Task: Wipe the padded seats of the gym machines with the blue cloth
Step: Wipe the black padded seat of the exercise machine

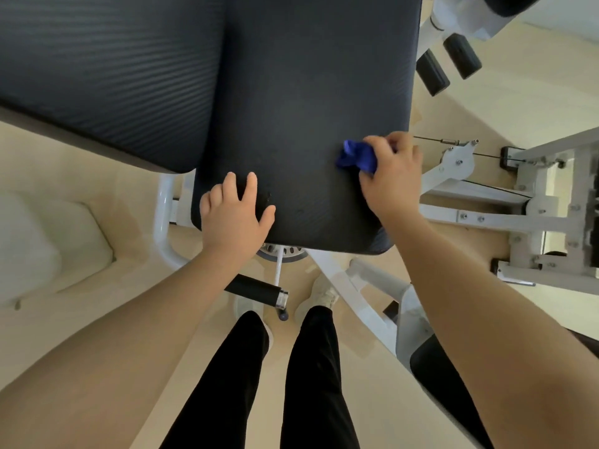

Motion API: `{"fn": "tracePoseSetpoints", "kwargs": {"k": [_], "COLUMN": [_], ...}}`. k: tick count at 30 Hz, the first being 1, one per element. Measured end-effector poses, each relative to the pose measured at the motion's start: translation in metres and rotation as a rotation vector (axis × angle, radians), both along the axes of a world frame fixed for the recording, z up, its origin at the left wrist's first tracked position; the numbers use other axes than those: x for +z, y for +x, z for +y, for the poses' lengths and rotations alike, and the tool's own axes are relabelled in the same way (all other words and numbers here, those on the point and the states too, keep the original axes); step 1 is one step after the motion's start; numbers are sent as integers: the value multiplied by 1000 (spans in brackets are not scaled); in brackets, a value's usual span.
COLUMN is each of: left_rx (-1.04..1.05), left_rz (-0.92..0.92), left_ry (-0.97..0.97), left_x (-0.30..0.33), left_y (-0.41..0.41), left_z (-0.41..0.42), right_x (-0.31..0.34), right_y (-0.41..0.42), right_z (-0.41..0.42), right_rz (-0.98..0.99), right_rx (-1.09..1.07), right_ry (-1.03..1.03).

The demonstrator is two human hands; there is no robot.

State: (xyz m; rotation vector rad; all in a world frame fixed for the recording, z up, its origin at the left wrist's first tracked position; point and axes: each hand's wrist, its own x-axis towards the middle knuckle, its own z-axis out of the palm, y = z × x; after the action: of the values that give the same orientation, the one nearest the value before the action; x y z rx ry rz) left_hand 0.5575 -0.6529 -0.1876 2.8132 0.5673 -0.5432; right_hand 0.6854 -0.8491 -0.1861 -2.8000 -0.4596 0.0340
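— What is the blue cloth (356,157) looking like?

— It is showing as a small, deep-blue bunch, crumpled rather than spread flat. The right hand (390,176) is closing its fingers (376,144) around it and pressing it down on the padded seat (291,124), toward the seat's right edge and about halfway up the visible pad.

— And the seat itself?

— It is lying dark and finely textured, running from the near edge far up the view. A second dark pad (107,79), ribbed, is sitting just beside it on the left.

— What is the left hand (235,215) doing?

— It is resting flat on the seat's near left corner, fingers spread open and holding nothing.

— Anything crowding the work?

— The white frame (486,218) with its bolts and cable is standing close on the right, just beside the cloth hand. Two black roller pads (447,64) are sitting far right. A black handle grip (256,288) is poking out below the seat's near edge, just above the person's shoes (319,298) and dark trouser legs (311,377) on the pale floor (97,319).
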Motion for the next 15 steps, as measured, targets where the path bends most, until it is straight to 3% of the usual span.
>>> {"fn": "tracePoseSetpoints", "kwargs": {"k": [3,7,9,11,15], "left_rx": [-41,-35,-47,-61,-29], "left_rz": [10,42,45,21,-55], "left_ry": [-35,-86,-101,-127,-201], "left_x": [0,5,7,7,2], "left_y": [-4,0,1,1,-9], "left_z": [6,8,11,16,26], "right_x": [4,0,0,4,2], "right_y": [-19,-81,-70,-47,-35], "right_z": [18,40,35,32,43], "right_rz": [64,107,96,50,24], "right_rx": [-134,238,361,280,-111], "right_ry": [23,-31,-92,-119,-97]}}
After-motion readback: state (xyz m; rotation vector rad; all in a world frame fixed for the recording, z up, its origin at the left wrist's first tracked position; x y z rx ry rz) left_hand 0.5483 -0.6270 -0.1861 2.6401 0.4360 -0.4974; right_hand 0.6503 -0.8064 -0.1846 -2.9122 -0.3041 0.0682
